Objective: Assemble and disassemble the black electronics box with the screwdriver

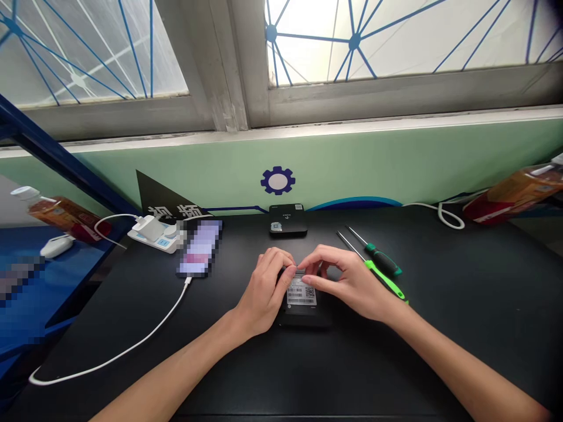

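My left hand [266, 290] curls around the left side of a flat black plastic box [302, 312] with a white label [301, 293]; my right hand [341, 276] bends over its far edge, fingers crooked — whether either grips I cannot tell. The box lies on the black desk [264, 381], near two green-handled metal screwdrivers [387, 280] at right — a smaller black box [288, 221] behind.

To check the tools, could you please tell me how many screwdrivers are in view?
2: a dark-green-handled metal screwdriver and, nearer the right hand, a lime-green-handled metal screwdriver, both on the black desk. Any under that hand would be hidden.
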Available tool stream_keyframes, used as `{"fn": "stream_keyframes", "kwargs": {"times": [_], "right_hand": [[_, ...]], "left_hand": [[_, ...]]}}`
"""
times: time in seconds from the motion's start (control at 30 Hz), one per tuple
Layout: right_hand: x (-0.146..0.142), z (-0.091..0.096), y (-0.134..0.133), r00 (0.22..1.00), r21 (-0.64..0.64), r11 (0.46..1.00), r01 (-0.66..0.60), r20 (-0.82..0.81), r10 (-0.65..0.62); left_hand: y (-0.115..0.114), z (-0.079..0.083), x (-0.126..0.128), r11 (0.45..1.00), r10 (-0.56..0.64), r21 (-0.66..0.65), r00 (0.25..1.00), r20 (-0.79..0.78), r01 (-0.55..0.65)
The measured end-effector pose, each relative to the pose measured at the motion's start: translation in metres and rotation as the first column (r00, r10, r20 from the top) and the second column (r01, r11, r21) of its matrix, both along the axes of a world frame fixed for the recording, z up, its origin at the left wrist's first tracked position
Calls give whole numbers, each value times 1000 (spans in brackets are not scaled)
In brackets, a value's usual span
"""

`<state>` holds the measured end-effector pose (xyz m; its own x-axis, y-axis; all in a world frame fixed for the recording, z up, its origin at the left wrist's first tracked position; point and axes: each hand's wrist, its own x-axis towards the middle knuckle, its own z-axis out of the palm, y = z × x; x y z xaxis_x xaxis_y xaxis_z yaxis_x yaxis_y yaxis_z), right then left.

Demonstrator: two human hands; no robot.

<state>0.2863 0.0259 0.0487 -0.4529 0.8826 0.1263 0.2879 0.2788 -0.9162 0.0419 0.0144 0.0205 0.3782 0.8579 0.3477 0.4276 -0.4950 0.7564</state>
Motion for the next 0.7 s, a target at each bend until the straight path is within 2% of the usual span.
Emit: {"fn": "stream_keyframes", "kwargs": {"times": [0.07, 0.13, 0.37, 0.57, 0.7], "right_hand": [[-13, 0, -7, 998, 51, 998, 24, -60, -21], [-26, 0, -13, 991, 109, 989, 100, -101, -89], [-56, 5, -16, 962, 326, 909, 261, -164, -218], [-80, 6, -9, 948, 347, 884, 315, -167, -272], [-89, 4, -6, 942, 329, 885, 329, -181, -283]], "left_hand": [[-3, 3, 1, 998, 38, -61, 994, 106, -32], [-5, 5, 2, 992, 60, -121, 978, 198, -36], [-3, 4, -3, 973, 116, -231, 904, 412, -19], [5, 4, -8, 964, 177, -262, 849, 499, -47], [9, 3, -10, 951, 180, -309, 824, 537, -6]]}}
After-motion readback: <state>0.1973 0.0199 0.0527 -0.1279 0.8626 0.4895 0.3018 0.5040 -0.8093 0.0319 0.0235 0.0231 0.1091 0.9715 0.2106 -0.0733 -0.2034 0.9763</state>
